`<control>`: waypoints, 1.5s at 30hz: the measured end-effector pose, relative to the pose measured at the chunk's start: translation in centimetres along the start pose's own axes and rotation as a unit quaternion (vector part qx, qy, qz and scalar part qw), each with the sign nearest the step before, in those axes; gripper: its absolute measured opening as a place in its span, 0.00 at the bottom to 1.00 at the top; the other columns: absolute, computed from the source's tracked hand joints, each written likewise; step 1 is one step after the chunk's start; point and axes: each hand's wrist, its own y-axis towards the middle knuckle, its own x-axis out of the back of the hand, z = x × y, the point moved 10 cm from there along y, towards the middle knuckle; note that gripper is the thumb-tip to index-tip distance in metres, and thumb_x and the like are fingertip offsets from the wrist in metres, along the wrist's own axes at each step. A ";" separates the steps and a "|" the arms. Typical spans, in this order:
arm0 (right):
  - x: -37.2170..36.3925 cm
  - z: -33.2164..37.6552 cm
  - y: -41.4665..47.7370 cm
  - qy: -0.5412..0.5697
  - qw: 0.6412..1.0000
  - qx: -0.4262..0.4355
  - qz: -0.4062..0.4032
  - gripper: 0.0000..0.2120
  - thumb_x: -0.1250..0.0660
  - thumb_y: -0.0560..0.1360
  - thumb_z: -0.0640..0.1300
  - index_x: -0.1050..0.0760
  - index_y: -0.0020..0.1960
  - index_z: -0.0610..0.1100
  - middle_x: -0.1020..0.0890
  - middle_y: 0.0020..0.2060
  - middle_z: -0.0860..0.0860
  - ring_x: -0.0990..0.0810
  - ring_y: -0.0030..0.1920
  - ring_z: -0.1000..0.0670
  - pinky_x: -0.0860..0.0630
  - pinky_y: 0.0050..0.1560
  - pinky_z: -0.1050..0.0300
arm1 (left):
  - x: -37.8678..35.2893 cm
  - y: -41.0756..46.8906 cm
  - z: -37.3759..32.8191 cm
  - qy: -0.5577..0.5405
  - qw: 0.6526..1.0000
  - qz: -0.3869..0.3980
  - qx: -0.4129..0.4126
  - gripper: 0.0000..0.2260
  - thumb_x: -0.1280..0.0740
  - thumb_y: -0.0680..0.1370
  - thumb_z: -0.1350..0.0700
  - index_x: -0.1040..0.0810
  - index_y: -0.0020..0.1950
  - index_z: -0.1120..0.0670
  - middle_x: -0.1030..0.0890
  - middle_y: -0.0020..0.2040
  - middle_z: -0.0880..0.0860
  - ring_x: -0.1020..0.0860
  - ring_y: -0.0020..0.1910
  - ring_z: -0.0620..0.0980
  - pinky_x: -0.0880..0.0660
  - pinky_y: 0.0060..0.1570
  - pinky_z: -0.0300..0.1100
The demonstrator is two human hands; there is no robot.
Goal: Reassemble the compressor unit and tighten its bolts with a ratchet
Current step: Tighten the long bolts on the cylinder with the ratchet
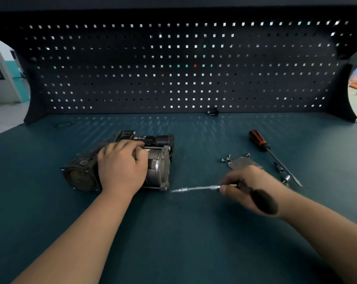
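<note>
The compressor unit, dark and grey metal, lies on its side on the teal bench at centre left. My left hand lies over its middle with the fingers curled round the body. My right hand grips a black-handled ratchet driver. Its blurred silver shaft points left, and the tip sits just right of the compressor's lower corner. Several loose bolts and a flat metal plate lie just beyond my right hand.
A red-and-black screwdriver lies at the right, with small sockets beside its shaft. A small dark part rests at the foot of the perforated back panel.
</note>
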 end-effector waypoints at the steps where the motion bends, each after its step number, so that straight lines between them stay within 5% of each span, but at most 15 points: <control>1: -0.9 0.2 0.1 -0.004 1.000 -0.009 0.004 0.05 0.32 0.75 0.49 0.19 0.43 0.51 0.22 0.30 0.55 0.25 0.33 0.62 0.32 0.33 0.69 | 0.0 0.0 0.1 -0.002 1.000 0.001 -0.001 0.19 0.46 0.73 0.52 0.17 0.51 0.51 0.18 0.53 0.51 0.25 0.55 0.55 0.36 0.61 0.52; 10: -2.3 -0.6 -0.8 -0.001 0.999 -0.030 -0.029 0.07 0.33 0.74 0.50 0.25 0.37 0.57 0.22 0.33 0.64 0.24 0.33 0.61 0.32 0.32 0.69 | 0.0 0.0 0.3 -0.014 1.000 0.000 -0.002 0.18 0.45 0.73 0.52 0.17 0.51 0.50 0.18 0.53 0.50 0.25 0.54 0.54 0.36 0.61 0.51; 18: -2.1 -0.7 -1.0 0.013 0.998 -0.029 -0.057 0.07 0.35 0.74 0.51 0.25 0.37 0.58 0.21 0.33 0.60 0.24 0.34 0.60 0.32 0.32 0.70 | -0.1 0.0 0.3 -0.012 1.000 0.006 -0.001 0.18 0.45 0.73 0.52 0.17 0.51 0.50 0.18 0.54 0.49 0.26 0.55 0.53 0.37 0.62 0.51; 24: -1.7 2.9 -1.4 -0.212 0.965 0.143 -0.061 0.05 0.33 0.72 0.48 0.21 0.44 0.48 0.20 0.36 0.56 0.21 0.31 0.53 0.27 0.29 0.62 | 0.0 0.0 0.0 -0.008 1.000 0.001 -0.002 0.18 0.46 0.72 0.52 0.17 0.51 0.51 0.18 0.53 0.50 0.25 0.54 0.54 0.36 0.61 0.51; 28: -2.2 2.7 -1.2 -0.274 0.948 0.161 -0.029 0.09 0.35 0.75 0.49 0.22 0.50 0.46 0.19 0.40 0.52 0.20 0.33 0.46 0.24 0.30 0.53 | -0.1 0.0 -0.1 -0.006 1.000 0.001 -0.001 0.19 0.46 0.72 0.52 0.17 0.51 0.51 0.18 0.53 0.51 0.25 0.54 0.55 0.35 0.60 0.52; 32: -3.1 0.9 -0.9 -0.145 0.988 0.050 0.031 0.10 0.41 0.78 0.56 0.25 0.50 0.52 0.19 0.42 0.55 0.21 0.42 0.52 0.25 0.43 0.54 | 0.1 -0.1 -0.1 -0.005 1.000 0.001 0.004 0.19 0.47 0.72 0.52 0.17 0.51 0.51 0.18 0.53 0.52 0.26 0.54 0.55 0.36 0.60 0.52; 37: -3.2 -0.8 -0.5 0.066 0.991 -0.097 0.067 0.16 0.40 0.79 0.56 0.25 0.35 0.52 0.25 0.26 0.59 0.28 0.29 0.62 0.33 0.35 0.65 | -0.1 -0.2 0.0 0.002 1.000 0.018 0.010 0.20 0.48 0.73 0.51 0.18 0.54 0.51 0.19 0.56 0.52 0.27 0.56 0.55 0.38 0.62 0.51; 39: -3.6 -0.5 -0.7 0.072 0.988 -0.096 0.101 0.15 0.40 0.78 0.57 0.23 0.36 0.54 0.24 0.27 0.59 0.27 0.29 0.61 0.32 0.37 0.62 | -0.1 -0.2 -0.1 0.001 1.000 0.018 0.010 0.20 0.48 0.73 0.52 0.18 0.54 0.51 0.19 0.56 0.52 0.27 0.56 0.56 0.38 0.62 0.52; 43: -4.0 0.2 -1.0 0.122 0.980 -0.084 0.133 0.23 0.41 0.77 0.60 0.21 0.38 0.42 0.23 0.27 0.51 0.27 0.31 0.52 0.28 0.39 0.54 | 0.0 0.0 0.0 0.003 1.000 0.015 0.012 0.20 0.48 0.73 0.52 0.18 0.54 0.51 0.19 0.56 0.52 0.27 0.56 0.56 0.38 0.62 0.51; 45: -4.2 0.4 -0.7 0.179 0.969 -0.088 0.147 0.20 0.40 0.79 0.55 0.19 0.35 0.46 0.24 0.25 0.51 0.29 0.30 0.50 0.30 0.32 0.58 | 0.0 -0.1 0.0 0.001 1.000 0.011 0.012 0.20 0.48 0.73 0.52 0.18 0.54 0.51 0.19 0.56 0.52 0.27 0.56 0.56 0.38 0.62 0.51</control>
